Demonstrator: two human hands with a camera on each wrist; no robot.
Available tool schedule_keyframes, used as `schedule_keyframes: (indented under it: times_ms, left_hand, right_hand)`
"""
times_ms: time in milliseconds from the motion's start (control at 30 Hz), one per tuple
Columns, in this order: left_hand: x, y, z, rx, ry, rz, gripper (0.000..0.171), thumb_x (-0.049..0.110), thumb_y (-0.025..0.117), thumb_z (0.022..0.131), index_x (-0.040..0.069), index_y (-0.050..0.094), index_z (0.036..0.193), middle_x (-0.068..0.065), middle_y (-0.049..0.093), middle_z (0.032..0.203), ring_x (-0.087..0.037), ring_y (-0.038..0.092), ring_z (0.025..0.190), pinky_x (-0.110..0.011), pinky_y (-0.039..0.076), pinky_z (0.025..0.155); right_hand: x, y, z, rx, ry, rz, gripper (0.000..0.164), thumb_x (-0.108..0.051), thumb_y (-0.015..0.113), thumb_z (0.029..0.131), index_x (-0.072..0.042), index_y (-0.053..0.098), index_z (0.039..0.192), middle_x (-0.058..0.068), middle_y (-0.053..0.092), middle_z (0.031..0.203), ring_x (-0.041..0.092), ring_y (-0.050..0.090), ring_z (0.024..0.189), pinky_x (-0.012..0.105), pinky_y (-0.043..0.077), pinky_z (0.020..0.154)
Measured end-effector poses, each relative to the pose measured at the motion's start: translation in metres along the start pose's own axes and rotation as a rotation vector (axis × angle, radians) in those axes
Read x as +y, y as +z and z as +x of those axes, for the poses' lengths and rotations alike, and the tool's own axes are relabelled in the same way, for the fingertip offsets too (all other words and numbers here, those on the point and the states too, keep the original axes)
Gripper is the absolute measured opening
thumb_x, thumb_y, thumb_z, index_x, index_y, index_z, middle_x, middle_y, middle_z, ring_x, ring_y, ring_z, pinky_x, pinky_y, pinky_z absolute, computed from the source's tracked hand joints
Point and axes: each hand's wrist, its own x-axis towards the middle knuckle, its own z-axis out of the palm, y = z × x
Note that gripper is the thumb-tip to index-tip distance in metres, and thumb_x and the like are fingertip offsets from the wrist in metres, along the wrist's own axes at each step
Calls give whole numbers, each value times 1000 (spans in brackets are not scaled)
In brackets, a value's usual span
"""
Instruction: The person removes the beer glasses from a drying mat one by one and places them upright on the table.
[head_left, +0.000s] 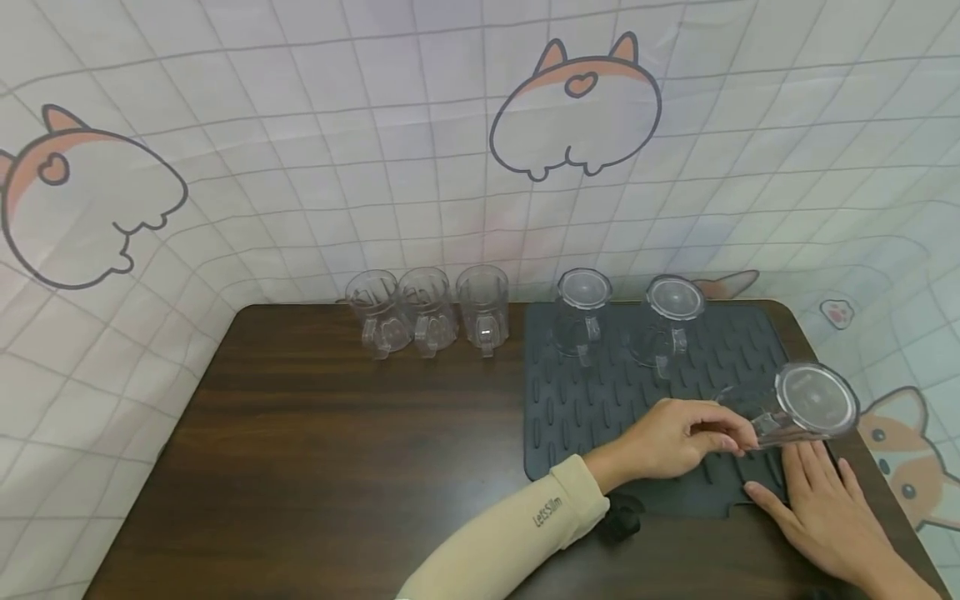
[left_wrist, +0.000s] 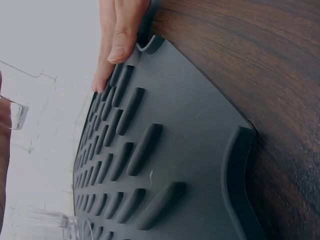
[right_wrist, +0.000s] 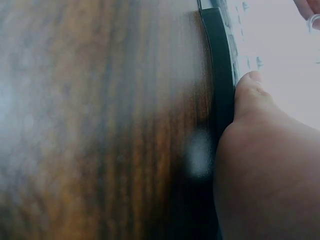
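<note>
My left hand (head_left: 682, 437) pinches the handle of a clear glass mug (head_left: 816, 400) over the right part of a dark ribbed drying mat (head_left: 592, 442). The mug's round base faces up toward the head camera. At the left edge of the left wrist view, a finger and part of the clear handle (left_wrist: 19, 116) show. My right hand (head_left: 832, 517) rests with fingers spread on the mat's front right corner, below the held mug. Two more glass mugs, one (head_left: 581, 312) beside another (head_left: 667, 321), stand upside down at the back of the mat.
Three upright glass mugs, among them one with its handle forward (head_left: 483, 304), line the back of the brown wooden table (head_left: 337, 467). A small black object (head_left: 621, 518) lies by the mat's front edge, partly behind the left sleeve. A patterned curtain (head_left: 420, 167) hangs behind.
</note>
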Motion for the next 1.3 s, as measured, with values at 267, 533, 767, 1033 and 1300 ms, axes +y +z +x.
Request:
schedule_keyframes:
  times_ms: [267, 533, 767, 1033, 1300]
  left_hand:
    - [5, -7, -9, 0, 22, -23, 23, 15, 56, 105, 11, 70, 124, -4, 76, 123, 8, 68, 97, -4, 52, 85]
    - [9, -14, -20, -23, 40, -7, 24, 15, 56, 105, 11, 70, 124, -4, 75, 123, 20, 60, 95, -4, 52, 87]
    - [10, -21, -29, -23, 67, 55, 24, 15, 57, 105, 12, 71, 124, -2, 77, 120, 20, 59, 94, -2, 51, 87]
    - [11, -26, -43, -23, 101, 76, 25, 15, 59, 103, 11, 71, 124, -2, 77, 122, 14, 66, 101, -2, 49, 91]
    - [11, -31, -54, -10, 132, 89, 25, 13, 59, 103, 10, 71, 124, -3, 76, 122, 12, 65, 101, -2, 49, 91]
  right_hand:
    - [3, -1, 2, 4, 9, -21, 90, -52, 43, 109, 20, 13, 155, 47, 18, 158, 64, -2, 151, 72, -20, 120]
    - [3, -5, 2, 53, 0, -57, 65, -51, 50, 106, 11, 45, 120, 40, 46, 124, 56, 36, 123, 83, 11, 112]
    - [2, -3, 1, 67, 2, -67, 65, -52, 50, 106, 12, 46, 118, 39, 49, 119, 55, 39, 119, 82, 11, 113]
    - [2, 3, -1, 65, -13, -32, 87, -49, 49, 107, 12, 13, 159, 51, 33, 146, 67, 28, 137, 74, -15, 121]
    - [-1, 3, -1, 93, -35, -25, 85, -45, 50, 107, 11, 15, 159, 52, 32, 147, 68, 25, 140, 75, -13, 121]
